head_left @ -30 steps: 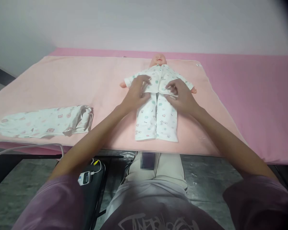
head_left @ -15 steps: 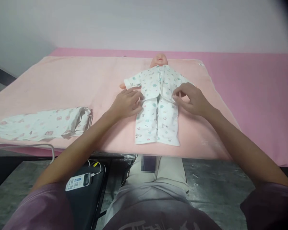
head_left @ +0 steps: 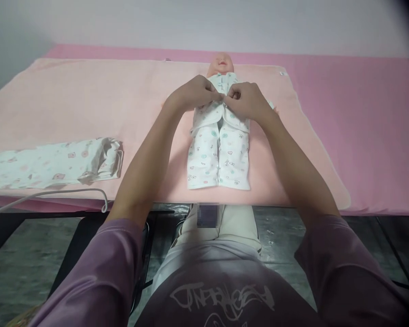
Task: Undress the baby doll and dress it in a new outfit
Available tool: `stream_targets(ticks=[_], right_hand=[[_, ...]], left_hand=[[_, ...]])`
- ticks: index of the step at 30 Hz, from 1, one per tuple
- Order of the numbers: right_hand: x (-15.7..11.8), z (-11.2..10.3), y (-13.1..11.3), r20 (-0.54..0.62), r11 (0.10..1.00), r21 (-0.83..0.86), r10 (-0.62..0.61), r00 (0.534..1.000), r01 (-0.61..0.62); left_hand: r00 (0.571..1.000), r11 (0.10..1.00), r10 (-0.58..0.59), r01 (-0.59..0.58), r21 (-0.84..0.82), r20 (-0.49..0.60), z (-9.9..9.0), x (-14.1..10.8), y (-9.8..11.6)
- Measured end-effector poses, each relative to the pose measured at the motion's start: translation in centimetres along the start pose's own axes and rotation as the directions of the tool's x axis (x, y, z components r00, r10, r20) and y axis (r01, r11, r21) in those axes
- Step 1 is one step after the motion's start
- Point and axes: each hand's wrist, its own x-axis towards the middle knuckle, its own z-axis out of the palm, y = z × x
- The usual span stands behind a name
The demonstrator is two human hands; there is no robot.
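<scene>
A baby doll (head_left: 221, 65) lies on its back, head toward the wall, dressed in a white printed baby jacket (head_left: 206, 117) and matching trousers (head_left: 204, 156). At the middle of its chest, my left hand (head_left: 196, 94) pinches one front edge of the jacket. Close against it, my right hand (head_left: 248, 101) pinches the opposite edge, fingertips nearly touching the left ones. Below my hands the jacket's front parts over the trousers. My fingers hide the fastening between them, and my hands and forearms cover most of the doll's sleeves.
A pale pink blanket (head_left: 88, 100) lies under the doll on a darker pink table cover (head_left: 354, 136). Folded white printed cloth (head_left: 57, 162) rests at the left. A white cable (head_left: 64, 191) crosses the front left edge. A wall stands behind.
Both hands have moved up from the jacket's lower hem to the chest and come together at its front opening. The camera view has shifted a little.
</scene>
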Motion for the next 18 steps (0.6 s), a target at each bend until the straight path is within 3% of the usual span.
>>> stream_targets(ticks=[5,12,18], right_hand=[[-1.0,1.4,1.8,-0.061,0.988,0.148,-0.034,0.998,0.042],[-2.0,2.9,3.6,-0.138,0.98,0.165,-0.091,0.986,0.113],[-1.9,3.3,4.3,-0.172,0.983,0.114,-0.124,0.977,0.144]], left_hand=[[0.991,0.994,0.091,-0.097,-0.057,-0.101,0.7,-0.6,-0.7],[0.999,1.0,0.011,-0.01,0.019,-0.037,0.4,-0.9,-0.1],[0.995,0.995,0.095,-0.095,-0.007,-0.026,0.5,-0.1,-0.9]])
